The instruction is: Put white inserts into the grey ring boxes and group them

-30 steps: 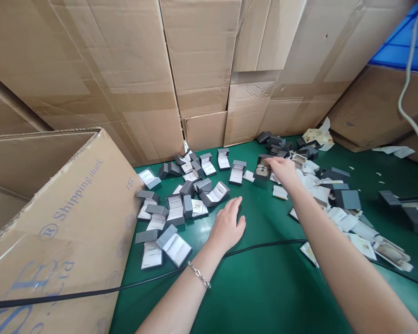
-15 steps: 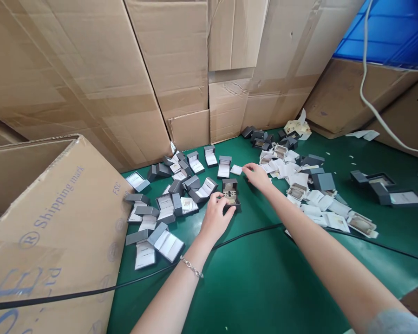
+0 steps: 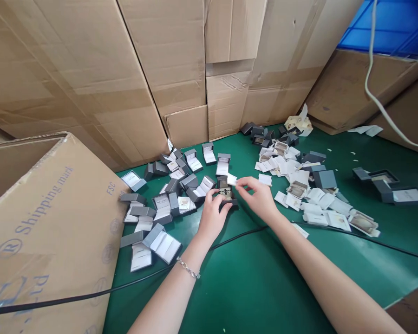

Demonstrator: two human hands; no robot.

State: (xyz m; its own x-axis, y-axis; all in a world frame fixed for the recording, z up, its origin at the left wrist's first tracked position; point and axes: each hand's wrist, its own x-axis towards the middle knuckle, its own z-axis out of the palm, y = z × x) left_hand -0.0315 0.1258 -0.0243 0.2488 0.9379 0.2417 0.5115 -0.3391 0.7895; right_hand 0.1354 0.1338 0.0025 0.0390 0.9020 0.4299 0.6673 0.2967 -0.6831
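Observation:
My left hand (image 3: 213, 213) is closed on the near left side of a small dark grey hinged jewellery box (image 3: 232, 202), which stands open on the green table. Its inside looks bare of white lining and shows a brownish base. Between the thumb and fingers of my right hand (image 3: 259, 198) is a small white lining pad (image 3: 231, 179), held tilted just above the box's right side. Right behind stands another open grey box (image 3: 223, 163) with a white lining. Several more open boxes with white linings lie left of my left hand, among them a large one (image 3: 165, 244).
Loose white pads and lining pieces (image 3: 280, 166) are heaped to the right, with grey boxes (image 3: 324, 179) among them. A black cable (image 3: 244, 233) crosses the table (image 3: 251, 287). Cardboard cartons (image 3: 181, 60) wall the back; a carton (image 3: 69, 222) stands left. A white cord (image 3: 371, 79) hangs right.
My right hand has picked up the white pad beside the rear box and brought it left and nearer, over the open box. My left hand stays on that box.

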